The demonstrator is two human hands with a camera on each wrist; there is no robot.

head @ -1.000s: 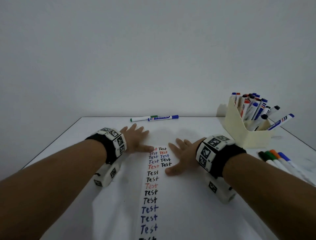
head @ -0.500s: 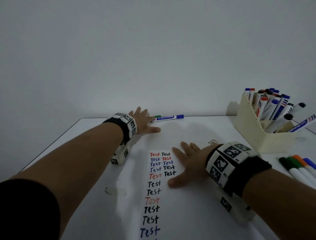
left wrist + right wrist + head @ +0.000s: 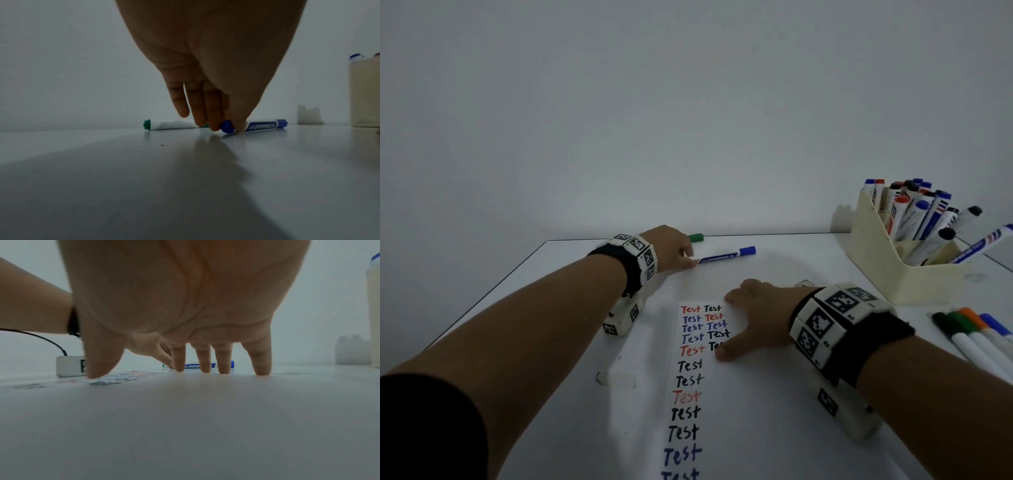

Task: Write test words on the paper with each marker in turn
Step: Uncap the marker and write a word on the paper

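Observation:
A blue-capped marker (image 3: 724, 255) lies near the table's far edge. My left hand (image 3: 690, 260) pinches its near end between thumb and fingers, low over the table. The left wrist view shows the fingertips (image 3: 213, 126) round the blue marker's end cap (image 3: 227, 129). A green marker (image 3: 170, 125) lies just behind it, its cap (image 3: 695, 237) showing past the hand. The paper strip (image 3: 690, 380) carries several "Test" words in red, blue and black. My right hand (image 3: 736, 322) lies flat and spread on the strip's upper right, thumb over one word.
A cream holder (image 3: 887, 274) with several markers stands at the back right. A row of loose markers (image 3: 976, 339) lies at the right edge. The wall stands directly behind the table's far edge (image 3: 774, 234).
My left hand left the paper's side, reached to the far edge and took hold of the blue marker, which now lies angled away from the green one. The right hand stayed on the paper.

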